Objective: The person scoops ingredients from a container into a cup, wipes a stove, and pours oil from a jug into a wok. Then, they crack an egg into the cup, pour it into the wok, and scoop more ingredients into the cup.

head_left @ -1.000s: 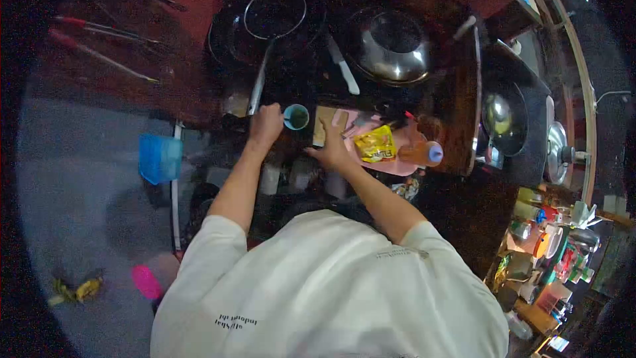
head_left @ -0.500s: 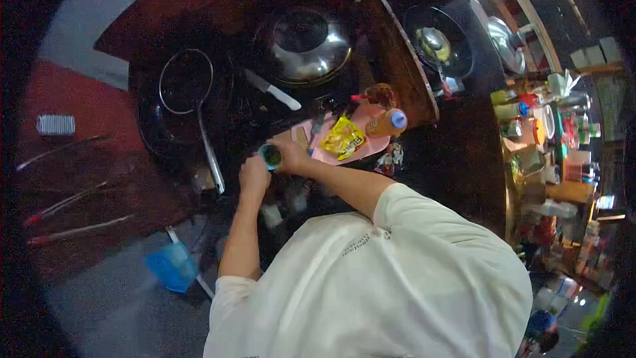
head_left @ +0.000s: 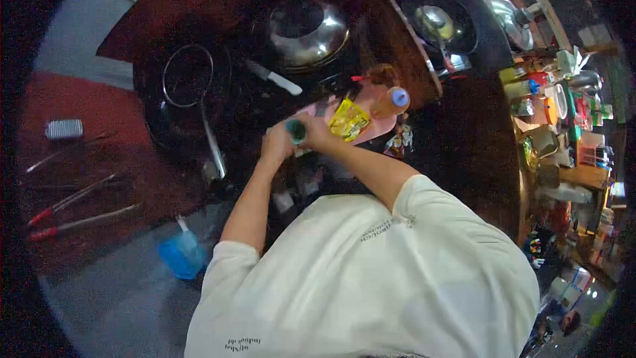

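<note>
Both hands are wrapped round a small round container (head_left: pixel 296 131) with a teal rim and dark green contents, seen from above over the work surface. My left hand (head_left: pixel 275 144) closes on its left side, and my right hand (head_left: pixel 319 134) on its right. Just beyond my right hand lies a pink tray (head_left: pixel 381 129), partly hidden by the hand. On it rest a yellow packet (head_left: pixel 349 120) and a bottle (head_left: pixel 395 101) with a bluish cap. A knife (head_left: pixel 274 78) with a white handle lies farther up.
A wire-ringed, long-handled utensil (head_left: pixel 213 136) rests across a dark pan at left. Behind is a shiny metal bowl-shaped cover (head_left: pixel 311 43). Another pan (head_left: pixel 464 26) sits at upper right. Red-handled tongs (head_left: pixel 79 199) and a blue dustpan-like object (head_left: pixel 181 254) are at lower left.
The hands and the container have shifted right and slightly up in view, closer to the pink tray. The camera view has also moved a little. Both hands keep hold.
</note>
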`<state>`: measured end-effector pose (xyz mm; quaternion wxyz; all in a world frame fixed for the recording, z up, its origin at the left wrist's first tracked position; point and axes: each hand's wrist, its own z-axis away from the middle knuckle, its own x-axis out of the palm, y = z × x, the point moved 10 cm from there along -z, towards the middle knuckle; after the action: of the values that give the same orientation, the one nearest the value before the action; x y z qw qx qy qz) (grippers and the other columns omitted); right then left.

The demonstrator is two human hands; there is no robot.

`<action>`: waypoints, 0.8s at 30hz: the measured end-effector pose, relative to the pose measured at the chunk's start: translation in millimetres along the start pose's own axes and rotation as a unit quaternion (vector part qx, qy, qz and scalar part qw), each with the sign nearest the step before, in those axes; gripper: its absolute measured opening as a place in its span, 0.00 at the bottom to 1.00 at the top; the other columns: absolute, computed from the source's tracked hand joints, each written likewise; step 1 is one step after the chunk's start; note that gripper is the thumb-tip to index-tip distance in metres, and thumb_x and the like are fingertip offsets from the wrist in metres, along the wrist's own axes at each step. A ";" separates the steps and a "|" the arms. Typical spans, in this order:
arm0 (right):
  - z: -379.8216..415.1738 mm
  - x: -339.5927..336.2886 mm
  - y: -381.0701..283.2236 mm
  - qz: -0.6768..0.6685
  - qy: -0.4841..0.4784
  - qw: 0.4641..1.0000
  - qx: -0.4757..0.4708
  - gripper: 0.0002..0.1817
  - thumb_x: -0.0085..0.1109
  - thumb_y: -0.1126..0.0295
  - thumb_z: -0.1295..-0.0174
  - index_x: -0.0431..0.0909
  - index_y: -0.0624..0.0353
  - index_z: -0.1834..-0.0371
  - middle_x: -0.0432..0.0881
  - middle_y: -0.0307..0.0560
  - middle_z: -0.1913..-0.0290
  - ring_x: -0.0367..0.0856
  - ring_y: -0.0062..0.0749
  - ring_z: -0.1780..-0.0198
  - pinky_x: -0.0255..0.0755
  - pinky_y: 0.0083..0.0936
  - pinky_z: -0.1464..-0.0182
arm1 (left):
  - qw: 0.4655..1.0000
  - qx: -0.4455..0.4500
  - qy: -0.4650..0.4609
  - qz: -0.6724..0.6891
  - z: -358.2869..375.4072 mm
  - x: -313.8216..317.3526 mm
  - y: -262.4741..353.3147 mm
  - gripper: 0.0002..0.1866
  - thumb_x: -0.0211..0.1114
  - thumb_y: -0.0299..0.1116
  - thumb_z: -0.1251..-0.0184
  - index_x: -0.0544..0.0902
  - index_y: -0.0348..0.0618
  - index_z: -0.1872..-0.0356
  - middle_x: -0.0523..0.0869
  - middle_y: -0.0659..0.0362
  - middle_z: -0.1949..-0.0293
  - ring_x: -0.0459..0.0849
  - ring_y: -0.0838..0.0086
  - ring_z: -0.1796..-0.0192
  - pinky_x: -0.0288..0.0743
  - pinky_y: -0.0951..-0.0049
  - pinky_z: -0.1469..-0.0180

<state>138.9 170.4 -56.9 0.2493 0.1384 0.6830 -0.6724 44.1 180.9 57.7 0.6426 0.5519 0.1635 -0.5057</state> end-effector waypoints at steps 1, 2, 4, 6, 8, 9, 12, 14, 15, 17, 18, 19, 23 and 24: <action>2.4 -3.4 -1.3 -0.011 0.014 1.000 -0.002 0.42 0.84 0.63 0.66 0.79 0.57 0.40 0.85 0.59 0.46 0.84 0.57 0.45 0.77 0.42 0.39 | 1.000 -0.012 0.001 -0.002 -5.5 11.7 -17.9 0.11 0.62 0.29 0.35 0.85 0.31 0.59 0.87 0.34 0.58 0.86 0.38 0.51 0.81 0.44 0.49; 3.1 -9.9 -6.5 -0.022 0.030 0.999 -0.003 0.41 0.83 0.64 0.66 0.80 0.58 0.41 0.85 0.60 0.46 0.84 0.58 0.45 0.77 0.42 0.40 | 0.999 -0.019 -0.011 -0.050 -17.0 35.4 -43.6 0.12 0.62 0.29 0.35 0.85 0.32 0.56 0.87 0.35 0.57 0.86 0.38 0.51 0.81 0.44 0.49; 4.8 -15.3 -9.7 -0.042 0.004 0.999 0.014 0.41 0.83 0.67 0.66 0.80 0.58 0.41 0.86 0.60 0.47 0.84 0.57 0.44 0.77 0.41 0.39 | 0.994 -0.036 -0.028 -0.095 -24.9 47.7 -61.6 0.13 0.62 0.28 0.35 0.85 0.34 0.53 0.87 0.36 0.57 0.86 0.38 0.51 0.81 0.44 0.49; 2.4 -11.6 -11.6 -0.032 -0.028 0.999 0.019 0.42 0.82 0.69 0.67 0.79 0.60 0.40 0.85 0.59 0.45 0.83 0.55 0.42 0.76 0.40 0.38 | 0.987 -0.087 -0.015 -0.132 -31.3 42.9 -65.7 0.19 0.68 0.30 0.38 0.84 0.36 0.46 0.87 0.36 0.50 0.85 0.40 0.45 0.82 0.47 0.44; 4.6 -15.9 -3.6 0.004 -0.006 0.998 0.063 0.44 0.82 0.71 0.68 0.78 0.62 0.38 0.85 0.60 0.44 0.83 0.53 0.40 0.75 0.39 0.36 | 0.988 -0.098 -0.031 -0.118 -34.2 57.7 -74.7 0.18 0.68 0.29 0.39 0.85 0.35 0.48 0.87 0.36 0.52 0.86 0.41 0.46 0.82 0.47 0.45; 3.0 -15.9 -3.7 0.009 0.011 1.000 0.018 0.44 0.82 0.72 0.66 0.77 0.62 0.37 0.85 0.61 0.43 0.83 0.52 0.40 0.75 0.39 0.36 | 0.990 -0.106 0.001 -0.097 -31.4 45.1 -66.7 0.18 0.70 0.30 0.40 0.85 0.36 0.49 0.88 0.36 0.53 0.86 0.41 0.47 0.82 0.47 0.46; -3.0 -5.3 16.7 -0.046 0.006 0.998 0.031 0.45 0.82 0.71 0.65 0.76 0.62 0.36 0.84 0.61 0.43 0.83 0.50 0.40 0.75 0.39 0.36 | 0.990 -0.073 -0.010 -0.124 -26.2 32.6 -45.7 0.17 0.73 0.32 0.43 0.86 0.36 0.54 0.88 0.38 0.55 0.87 0.40 0.50 0.83 0.47 0.49; 1.5 -21.9 -9.6 -0.020 0.025 0.999 0.015 0.45 0.82 0.72 0.65 0.77 0.60 0.35 0.84 0.60 0.42 0.84 0.49 0.40 0.77 0.36 0.37 | 0.995 -0.068 0.030 -0.062 -30.4 37.4 -56.6 0.11 0.65 0.34 0.34 0.84 0.37 0.58 0.88 0.39 0.57 0.86 0.39 0.52 0.81 0.45 0.50; -0.8 -22.0 -9.4 -0.041 0.009 0.999 0.028 0.45 0.82 0.73 0.65 0.77 0.60 0.35 0.84 0.60 0.42 0.84 0.49 0.40 0.76 0.36 0.37 | 0.992 -0.078 0.041 -0.094 -29.8 38.1 -59.8 0.11 0.65 0.34 0.35 0.84 0.37 0.57 0.88 0.39 0.58 0.87 0.39 0.52 0.81 0.45 0.49; 0.1 -21.0 -7.9 -0.042 0.018 0.999 0.015 0.43 0.81 0.75 0.64 0.77 0.62 0.36 0.86 0.59 0.44 0.85 0.48 0.41 0.76 0.35 0.37 | 0.994 -0.089 0.017 -0.064 -43.0 53.6 -75.5 0.12 0.65 0.33 0.36 0.85 0.38 0.56 0.88 0.39 0.58 0.87 0.40 0.52 0.82 0.46 0.49; 1.2 -18.7 -6.7 -0.042 0.012 0.999 0.015 0.43 0.81 0.75 0.64 0.77 0.62 0.36 0.86 0.59 0.44 0.85 0.48 0.41 0.76 0.35 0.37 | 0.995 -0.096 -0.008 -0.035 -45.2 63.2 -82.0 0.12 0.66 0.33 0.37 0.85 0.39 0.55 0.88 0.39 0.57 0.87 0.41 0.52 0.82 0.46 0.49; -0.8 -20.3 -7.3 -0.025 0.021 0.999 0.006 0.43 0.80 0.77 0.64 0.77 0.61 0.36 0.86 0.58 0.44 0.85 0.47 0.42 0.76 0.35 0.37 | 0.994 -0.101 -0.005 -0.033 -37.9 49.9 -69.0 0.12 0.66 0.33 0.37 0.85 0.39 0.55 0.88 0.39 0.57 0.87 0.41 0.52 0.82 0.46 0.49; -0.2 -19.0 -5.4 -0.018 0.010 1.000 -0.005 0.41 0.76 0.79 0.63 0.78 0.60 0.36 0.85 0.57 0.43 0.85 0.48 0.41 0.76 0.36 0.37 | 0.993 -0.094 -0.010 -0.067 -24.5 34.9 -50.6 0.25 0.75 0.38 0.44 0.84 0.34 0.47 0.88 0.39 0.51 0.88 0.45 0.48 0.83 0.48 0.47; -2.7 -22.3 -10.3 -0.016 0.006 1.000 -0.009 0.41 0.76 0.79 0.63 0.78 0.60 0.36 0.85 0.57 0.43 0.85 0.48 0.41 0.76 0.36 0.37 | 0.991 -0.114 0.018 -0.074 -29.2 31.1 -59.3 0.25 0.74 0.39 0.44 0.84 0.34 0.47 0.88 0.39 0.51 0.88 0.45 0.48 0.83 0.49 0.46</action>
<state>151.8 175.7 -36.5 0.2354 0.1292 0.6930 -0.6691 18.6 199.0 -8.2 0.6592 0.4704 0.2723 -0.5196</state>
